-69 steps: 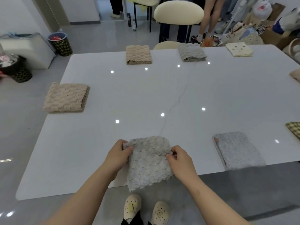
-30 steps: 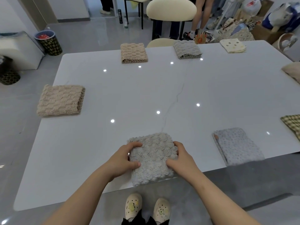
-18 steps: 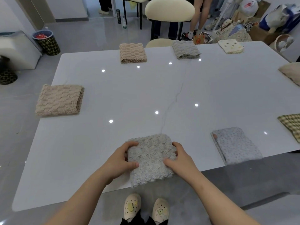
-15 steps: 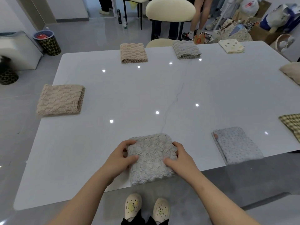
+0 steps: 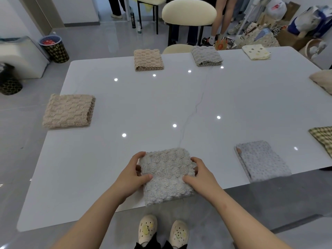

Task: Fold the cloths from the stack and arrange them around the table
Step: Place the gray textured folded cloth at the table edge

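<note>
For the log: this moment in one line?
left hand: grips grey cloth | right hand: grips it | grey cloth: folded, at near table edge

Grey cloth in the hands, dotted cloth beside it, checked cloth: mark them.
grey cloth [image 5: 167, 170], head view, middle of its top
dotted cloth [image 5: 262, 161], head view, middle of its top
checked cloth [image 5: 323, 138], head view, visible part
</note>
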